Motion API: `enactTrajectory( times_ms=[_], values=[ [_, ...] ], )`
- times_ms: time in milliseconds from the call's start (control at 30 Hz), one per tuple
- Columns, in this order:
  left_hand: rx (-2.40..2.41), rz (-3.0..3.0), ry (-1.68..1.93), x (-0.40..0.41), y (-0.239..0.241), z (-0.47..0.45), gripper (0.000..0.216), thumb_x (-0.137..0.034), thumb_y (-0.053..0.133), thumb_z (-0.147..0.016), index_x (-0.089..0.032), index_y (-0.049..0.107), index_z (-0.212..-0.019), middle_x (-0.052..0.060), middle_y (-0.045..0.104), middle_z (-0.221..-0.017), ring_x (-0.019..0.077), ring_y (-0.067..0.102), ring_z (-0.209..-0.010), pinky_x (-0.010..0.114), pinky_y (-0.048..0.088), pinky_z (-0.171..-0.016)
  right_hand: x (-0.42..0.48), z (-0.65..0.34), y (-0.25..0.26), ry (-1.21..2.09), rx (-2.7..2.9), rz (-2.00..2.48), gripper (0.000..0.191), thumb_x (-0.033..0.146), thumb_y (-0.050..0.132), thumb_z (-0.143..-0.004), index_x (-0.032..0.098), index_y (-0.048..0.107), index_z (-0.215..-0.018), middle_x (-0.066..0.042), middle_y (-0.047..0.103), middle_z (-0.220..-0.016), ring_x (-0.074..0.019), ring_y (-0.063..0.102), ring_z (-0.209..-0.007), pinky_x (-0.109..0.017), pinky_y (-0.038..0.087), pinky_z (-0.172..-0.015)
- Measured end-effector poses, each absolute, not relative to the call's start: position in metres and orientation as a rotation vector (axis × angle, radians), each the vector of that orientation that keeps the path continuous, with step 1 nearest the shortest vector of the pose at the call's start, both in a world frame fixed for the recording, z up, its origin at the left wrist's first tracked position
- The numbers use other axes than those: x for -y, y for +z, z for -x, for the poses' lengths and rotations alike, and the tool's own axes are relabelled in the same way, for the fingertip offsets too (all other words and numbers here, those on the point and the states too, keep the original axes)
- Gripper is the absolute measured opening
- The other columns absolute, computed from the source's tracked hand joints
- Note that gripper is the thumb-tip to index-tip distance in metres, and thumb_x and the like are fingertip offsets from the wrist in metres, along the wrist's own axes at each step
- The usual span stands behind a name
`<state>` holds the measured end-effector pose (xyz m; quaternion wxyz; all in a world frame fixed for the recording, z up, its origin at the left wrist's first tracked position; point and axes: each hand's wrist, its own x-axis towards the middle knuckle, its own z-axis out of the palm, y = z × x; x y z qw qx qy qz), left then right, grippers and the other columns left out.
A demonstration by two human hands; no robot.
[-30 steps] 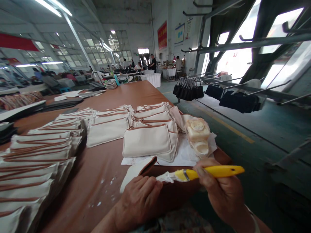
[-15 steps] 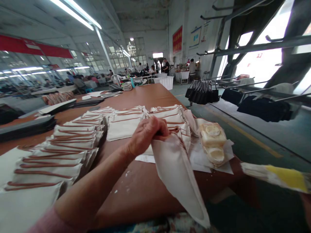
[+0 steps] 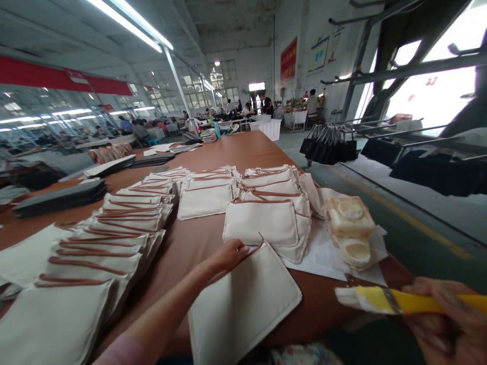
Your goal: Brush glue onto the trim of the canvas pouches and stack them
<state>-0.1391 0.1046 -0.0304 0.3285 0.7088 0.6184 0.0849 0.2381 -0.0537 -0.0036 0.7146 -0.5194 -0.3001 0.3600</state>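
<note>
My left hand (image 3: 229,254) pinches the brown-trimmed top edge of a cream fabric pouch (image 3: 243,299) that lies flat on the brown table (image 3: 194,243) near its front edge. My right hand (image 3: 449,324) at the lower right grips a yellow-handled brush (image 3: 384,300) with whitish glue on its bristles, held off the table's edge and pointing left. Just beyond the pouch lies a stack of similar cream pouches (image 3: 266,223). A glue-crusted container (image 3: 350,228) sits on white paper (image 3: 327,253) to the right.
Rows of overlapped cream pouches (image 3: 114,228) cover the table's left and middle. Dark flat pieces (image 3: 57,195) lie at the far left. Black bags hang on a rack (image 3: 329,144) across the aisle. People work at distant tables (image 3: 262,109).
My left hand has lowered the pouch from mid-air and laid it flat on the table in front of the stack. The brush has stayed off the table edge at the right.
</note>
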Motion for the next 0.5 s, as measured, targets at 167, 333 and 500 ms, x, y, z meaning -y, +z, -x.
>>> enactTrajectory(
  times_ms=[167, 333, 500],
  values=[
    [-1.746, -1.872, 0.238, -0.108, -0.070, 0.097, 0.030, -0.044, 0.057, -0.096, -0.016, 0.068, -0.091, 0.008, 0.069, -0.098, 0.0221, 0.063, -0.095, 0.037, 0.046, -0.088, 0.054, -0.201, 0.015, 0.948, 0.440, 1.213, 0.037, 0.049, 0.084, -0.073, 0.019, 0.063, -0.073, 0.002, 0.038, -0.057, -0.0099, 0.038, -0.048, -0.017, 0.036, -0.038],
    [-1.718, -1.798, 0.270, -0.106, -0.076, 0.086, 0.026, -0.039, 0.062, -0.092, -0.015, 0.069, -0.083, 0.002, 0.066, -0.078, 0.0182, 0.062, -0.078, 0.030, 0.046, -0.073, 0.039, -0.193, 0.005, 0.938, 0.562, 1.165, 0.044, 0.052, 0.089, -0.069, 0.017, 0.063, -0.072, 0.002, 0.042, -0.057, -0.0101, 0.037, -0.050, -0.016, 0.035, -0.039],
    [-1.490, -1.779, 0.420, -0.078, -0.060, 0.079, 0.029, -0.041, 0.062, -0.085, -0.014, 0.074, -0.085, 0.000, 0.064, -0.072, 0.0167, 0.058, -0.071, 0.025, 0.039, -0.063, 0.018, -0.193, -0.019, 0.865, 0.765, 1.159, 0.036, 0.051, 0.078, -0.087, 0.016, 0.068, -0.088, 0.001, 0.049, -0.066, -0.0128, 0.044, -0.058, -0.020, 0.038, -0.047]
  ],
)
